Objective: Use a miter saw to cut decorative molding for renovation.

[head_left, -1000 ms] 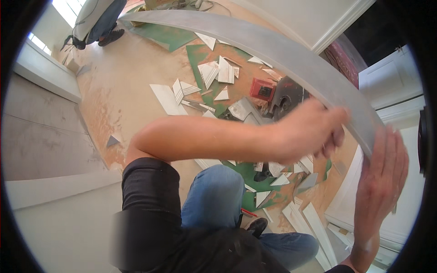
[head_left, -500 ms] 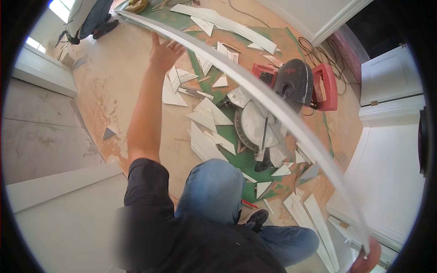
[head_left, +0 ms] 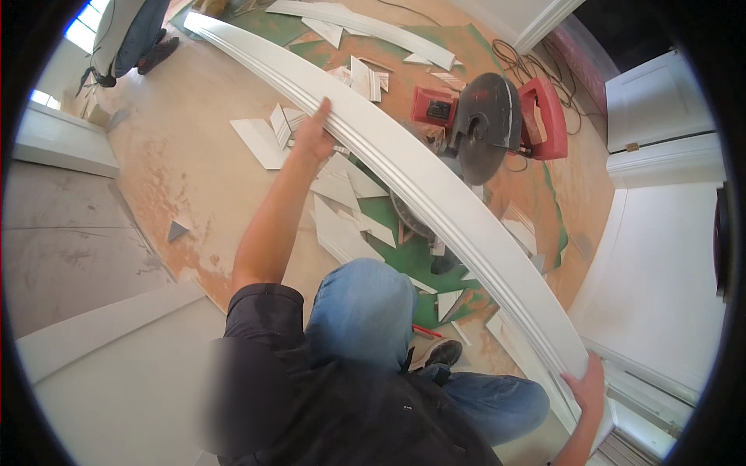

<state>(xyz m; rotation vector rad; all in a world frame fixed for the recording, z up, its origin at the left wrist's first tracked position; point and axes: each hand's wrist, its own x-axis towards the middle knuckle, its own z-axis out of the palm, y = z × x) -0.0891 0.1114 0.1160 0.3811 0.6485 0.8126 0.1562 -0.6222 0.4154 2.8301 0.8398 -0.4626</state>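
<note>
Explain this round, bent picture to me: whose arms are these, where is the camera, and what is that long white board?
There is no machine here. A person wears a wide-angle camera on the head, looking down, so straight edges seem curved. The left hand grips a long white moulding strip partway along; the right hand holds its near end. Below lies a red mitre saw on a dusty floor strewn with white offcuts. The person's jeans-clad knee shows beneath. Another person's legs stand at top left.
</note>
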